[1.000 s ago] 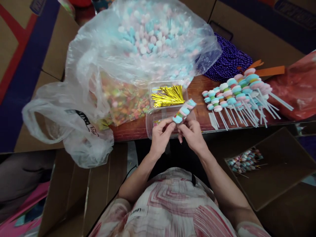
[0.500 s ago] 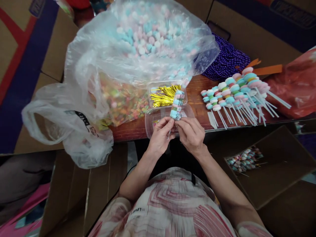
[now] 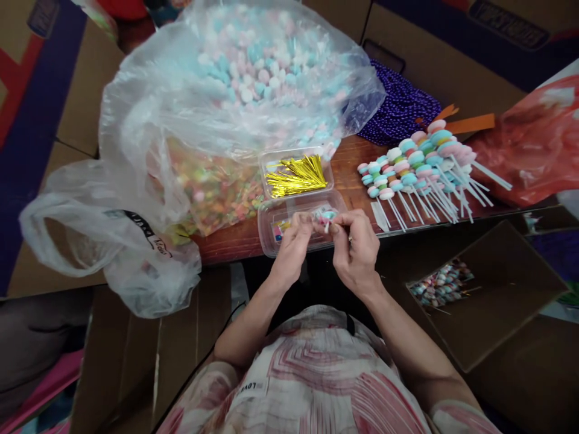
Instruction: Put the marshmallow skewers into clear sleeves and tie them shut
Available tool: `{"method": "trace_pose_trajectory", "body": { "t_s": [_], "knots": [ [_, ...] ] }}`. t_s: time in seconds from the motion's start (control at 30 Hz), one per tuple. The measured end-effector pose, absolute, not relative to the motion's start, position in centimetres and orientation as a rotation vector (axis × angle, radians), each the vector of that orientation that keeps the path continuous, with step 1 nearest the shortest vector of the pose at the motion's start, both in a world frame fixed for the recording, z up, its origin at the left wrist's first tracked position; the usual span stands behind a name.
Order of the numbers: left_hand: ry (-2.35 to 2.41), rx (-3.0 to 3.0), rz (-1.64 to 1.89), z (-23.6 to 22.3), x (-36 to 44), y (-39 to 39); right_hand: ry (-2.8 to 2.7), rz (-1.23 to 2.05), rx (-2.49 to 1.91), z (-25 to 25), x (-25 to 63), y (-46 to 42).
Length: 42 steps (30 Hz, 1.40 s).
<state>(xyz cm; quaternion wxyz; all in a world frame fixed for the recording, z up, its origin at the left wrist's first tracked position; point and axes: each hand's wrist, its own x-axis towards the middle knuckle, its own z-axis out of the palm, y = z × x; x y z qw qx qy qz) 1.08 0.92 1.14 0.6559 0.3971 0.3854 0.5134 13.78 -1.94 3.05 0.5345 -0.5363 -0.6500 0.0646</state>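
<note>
A wrapped candy skewer (image 3: 325, 216), its pink and blue sweets inside printed clear film, is held in front of me, pointing away so that I see it nearly end-on. From the left, my left hand (image 3: 295, 241) is closed round its lower part. The thumb and fingers of my right hand (image 3: 357, 246) pinch it at its right side; the exact spot of the pinch is partly hidden. Under the hands sits a clear plastic tub (image 3: 268, 226) with printed wrappers inside. Just behind it, another clear tub (image 3: 330, 181) holds gold twist ties (image 3: 298, 176).
Bags of pastel candies (image 3: 262, 66) and fruit-coloured gummies (image 3: 221, 193) cover the table's left and back. Unwrapped candy skewers (image 3: 414, 166) lie at right beside a red bag (image 3: 529, 144). Purple beads (image 3: 400, 99) lie behind. Below right, a cardboard box (image 3: 497, 301) holds finished-looking wrapped skewers (image 3: 443, 282).
The candy skewer has tipped from upright to pointing away from me. My right hand has moved slightly right, apart from the left. The whole view has shifted a little.
</note>
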Motion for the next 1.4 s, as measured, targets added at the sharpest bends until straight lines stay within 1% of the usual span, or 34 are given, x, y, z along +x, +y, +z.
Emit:
{"method": "trace_pose_trajectory", "body": {
  "t_s": [0.07, 0.17, 0.23, 0.33, 0.4, 0.5, 0.57, 0.63, 0.73, 0.83, 0.93, 1.03, 1.13, 1.27, 1.4],
  "knots": [
    [0.882, 0.876, 1.098, 0.7, 1.4, 0.7, -1.512, 0.211, -1.270, 3.1, 13.8, -2.5],
    [0.841, 0.865, 0.992, 0.4, 2.2, 0.2, -1.287, 0.528, -1.327, 2.8, 14.3, -4.0],
    [0.858, 0.917, 0.982, 0.2, 2.9, -0.4, -1.120, 0.747, -1.385, 2.4, 14.8, -5.3],
    [0.942, 1.190, 1.048, 0.0, 4.1, -1.1, -0.985, 0.947, -1.454, 1.2, 15.8, -7.5],
    [0.895, 1.455, 1.013, -0.2, 4.3, -1.1, -0.853, 1.013, -1.456, -0.1, 16.7, -9.0],
    [0.878, 1.776, 0.901, -0.4, 3.1, 0.2, -0.463, 0.953, -1.379, -2.5, 19.7, -11.0],
    [1.113, 1.949, 0.853, -0.7, 1.6, 1.7, -0.187, 0.834, -1.303, -4.0, 22.9, -12.1],
    [1.378, 2.076, 0.706, -1.2, 0.1, 3.4, 0.046, 0.712, -1.288, -5.0, 26.5, -12.8],
    [1.497, 2.134, 0.502, -2.0, -1.1, 5.4, 0.263, 0.618, -1.366, -5.4, 29.9, -12.8],
    [1.491, 2.114, 0.491, -2.3, -1.0, 6.2, 0.134, 0.637, -1.399, -4.9, 29.3, -11.6],
    [1.539, 2.034, 0.632, -2.3, -0.8, 6.1, -0.163, 0.666, -1.412, -4.1, 25.8, -9.7],
    [1.506, 1.971, 0.792, -2.2, -1.0, 5.9, -0.522, 0.563, -1.494, -3.0, 21.9, -8.1],
    [1.463, 1.961, 0.846, -2.2, -1.4, 5.6, -0.885, 0.584, -1.546, -1.8, 18.8, -7.0],
    [1.459, 2.013, 0.740, -2.0, -1.7, 5.3, -1.234, 0.547, -1.492, -0.8, 16.0, -5.7],
    [1.383, 2.167, 0.506, -1.9, -1.9, 5.1, -1.344, 0.511, -1.503, -0.5, 15.0, -4.8]
  ]
}}
